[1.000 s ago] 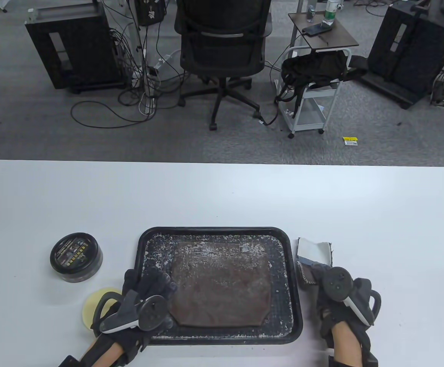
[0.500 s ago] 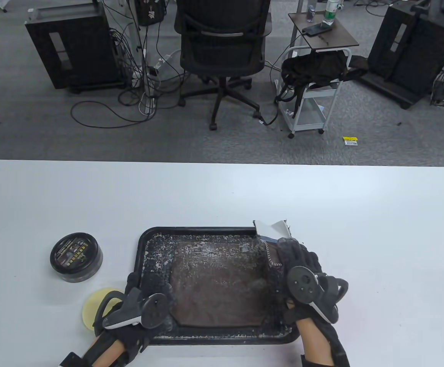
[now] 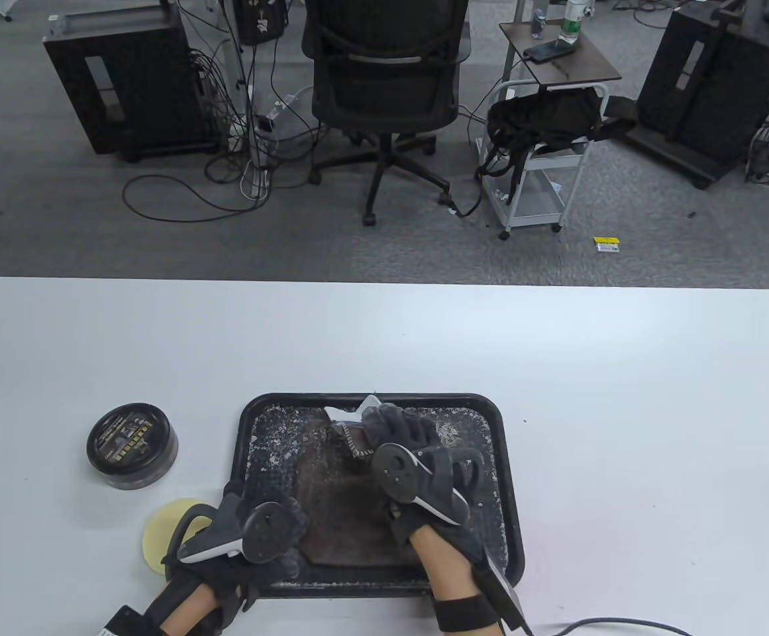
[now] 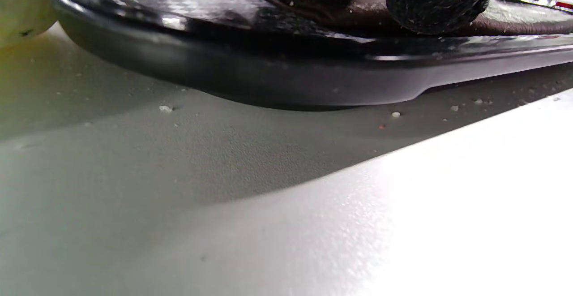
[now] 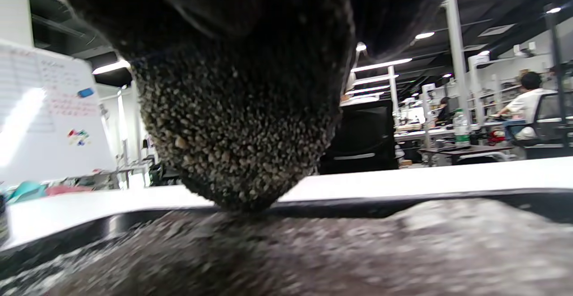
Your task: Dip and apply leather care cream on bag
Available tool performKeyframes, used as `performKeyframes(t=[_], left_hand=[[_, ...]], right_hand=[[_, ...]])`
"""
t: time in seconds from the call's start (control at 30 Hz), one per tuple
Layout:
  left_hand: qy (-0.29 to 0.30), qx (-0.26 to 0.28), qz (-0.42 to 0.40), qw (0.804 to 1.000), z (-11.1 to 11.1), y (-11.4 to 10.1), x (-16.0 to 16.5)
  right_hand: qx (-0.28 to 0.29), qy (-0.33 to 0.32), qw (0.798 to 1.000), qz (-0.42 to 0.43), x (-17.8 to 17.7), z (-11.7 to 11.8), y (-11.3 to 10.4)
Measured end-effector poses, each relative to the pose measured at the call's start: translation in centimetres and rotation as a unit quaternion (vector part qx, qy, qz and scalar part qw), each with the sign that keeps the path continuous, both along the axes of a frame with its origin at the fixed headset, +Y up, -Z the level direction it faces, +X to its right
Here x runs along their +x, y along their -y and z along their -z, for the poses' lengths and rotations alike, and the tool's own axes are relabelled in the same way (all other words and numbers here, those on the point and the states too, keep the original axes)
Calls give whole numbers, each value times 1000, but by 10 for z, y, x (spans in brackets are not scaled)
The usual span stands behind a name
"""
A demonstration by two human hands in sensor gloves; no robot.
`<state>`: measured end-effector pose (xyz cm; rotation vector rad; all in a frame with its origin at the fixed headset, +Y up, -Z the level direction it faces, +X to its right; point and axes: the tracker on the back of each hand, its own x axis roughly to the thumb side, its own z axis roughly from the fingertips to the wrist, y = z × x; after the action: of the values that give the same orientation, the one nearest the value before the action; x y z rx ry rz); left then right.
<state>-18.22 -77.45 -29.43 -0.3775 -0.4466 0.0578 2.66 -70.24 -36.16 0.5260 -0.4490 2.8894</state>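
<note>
Right hand pinches the cloth in its grip, pressing it onto the brown bag in the tray, lower centre. Left hand rests at the bag's lower-left corner, its grip unclear. Best rubbed evenly, with steady bracing.

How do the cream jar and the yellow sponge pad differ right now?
The cream jar is black, tall-sided and lidded; the yellow sponge pad is pale and flat. The jar stands fully in view, farther up the table; the pad is partly hidden under the left hand. Both are round, sit left of the tray, and are unheld.
</note>
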Motion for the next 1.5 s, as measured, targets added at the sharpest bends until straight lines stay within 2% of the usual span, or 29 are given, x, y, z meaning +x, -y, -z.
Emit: performKeyframes(t=[0.1, 0.23, 0.6, 0.87, 1.5], left_hand=[[-2, -7, -5, 1000, 1, 1, -1], [-5, -14, -11, 1000, 1, 2, -2], [-6, -20, -4, 1000, 2, 5, -1], [-10, -18, -4, 1000, 1, 6, -1], [-20, -22, -11, 1000, 0, 9, -1]], right_hand=[[-17, -21, 999, -37, -26, 3, 9], [-70, -37, 994, -79, -51, 10, 26], [-124, -74, 982, -121, -75, 16, 52], [-107, -41, 980, -165, -64, 17, 49], [-150, 73, 960, -227, -6, 25, 47]])
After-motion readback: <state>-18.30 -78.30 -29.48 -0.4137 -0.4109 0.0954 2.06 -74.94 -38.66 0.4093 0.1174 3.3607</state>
